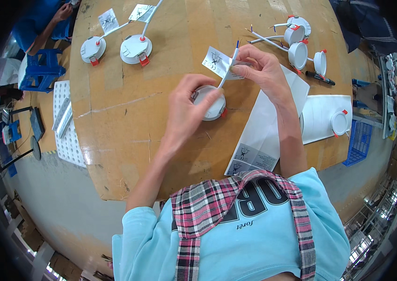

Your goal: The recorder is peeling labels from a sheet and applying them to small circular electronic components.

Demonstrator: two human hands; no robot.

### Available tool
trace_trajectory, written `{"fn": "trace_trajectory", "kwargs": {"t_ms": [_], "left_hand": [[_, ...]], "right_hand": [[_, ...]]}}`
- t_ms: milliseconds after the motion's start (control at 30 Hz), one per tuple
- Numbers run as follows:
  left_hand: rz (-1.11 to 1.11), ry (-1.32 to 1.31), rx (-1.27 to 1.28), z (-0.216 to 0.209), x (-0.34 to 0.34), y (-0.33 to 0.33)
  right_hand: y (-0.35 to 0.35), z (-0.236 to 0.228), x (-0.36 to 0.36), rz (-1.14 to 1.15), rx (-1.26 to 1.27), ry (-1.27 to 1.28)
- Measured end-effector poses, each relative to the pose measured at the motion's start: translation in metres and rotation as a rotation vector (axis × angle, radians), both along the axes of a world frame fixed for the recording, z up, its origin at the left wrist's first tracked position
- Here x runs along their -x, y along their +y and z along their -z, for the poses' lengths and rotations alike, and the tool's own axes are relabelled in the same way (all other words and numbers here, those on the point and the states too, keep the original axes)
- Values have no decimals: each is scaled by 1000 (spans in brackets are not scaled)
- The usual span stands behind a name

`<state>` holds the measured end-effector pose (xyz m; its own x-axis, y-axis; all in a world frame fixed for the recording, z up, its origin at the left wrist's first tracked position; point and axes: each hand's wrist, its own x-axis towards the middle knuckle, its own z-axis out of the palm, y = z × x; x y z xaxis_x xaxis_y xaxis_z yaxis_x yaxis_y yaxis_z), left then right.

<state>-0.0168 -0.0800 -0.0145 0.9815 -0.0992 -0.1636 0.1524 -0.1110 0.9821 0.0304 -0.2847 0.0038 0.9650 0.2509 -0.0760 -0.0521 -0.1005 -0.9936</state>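
Observation:
My left hand (184,105) is closed round a white round downlight (214,107) with red-tipped clips, which rests on the table in front of me. A white cable (227,76) rises from the downlight, with blue and brown wire ends at its tip. Around the cable sits a silver printed label (214,62), its flap standing out to the left. Thumb and forefinger of my right hand (266,72) pinch the label against the cable. Beneath my right forearm lies a label sheet (254,126), with several grey labels at its near end.
Two downlights (136,49) with flagged cables stand at the far left. Several more downlights (297,55) lie at the far right beside a black marker (320,78). Another downlight (338,123) sits on a white sheet (320,110). A person (44,28) works at the far left corner.

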Motion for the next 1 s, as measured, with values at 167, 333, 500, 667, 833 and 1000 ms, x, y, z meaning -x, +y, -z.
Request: {"fn": "trace_trajectory", "kwargs": {"t_ms": [167, 333, 500, 667, 833, 1000], "left_hand": [[72, -364, -284, 6, 5, -6], [-61, -232, -99, 4, 4, -14], [-115, -344, -182, 4, 6, -27], [-123, -421, -279, 5, 8, -31], [-147, -464, -311, 8, 8, -31], [-107, -479, -306, 11, 6, -29]], "right_hand": [[15, -11, 5, 107, 149, -187], [24, -46, 19, 388, 370, -356], [31, -34, 24, 353, 239, -227], [33, -29, 23, 353, 98, -110], [36, -30, 24, 350, 43, -67], [37, -28, 25, 346, -6, -49]]}}
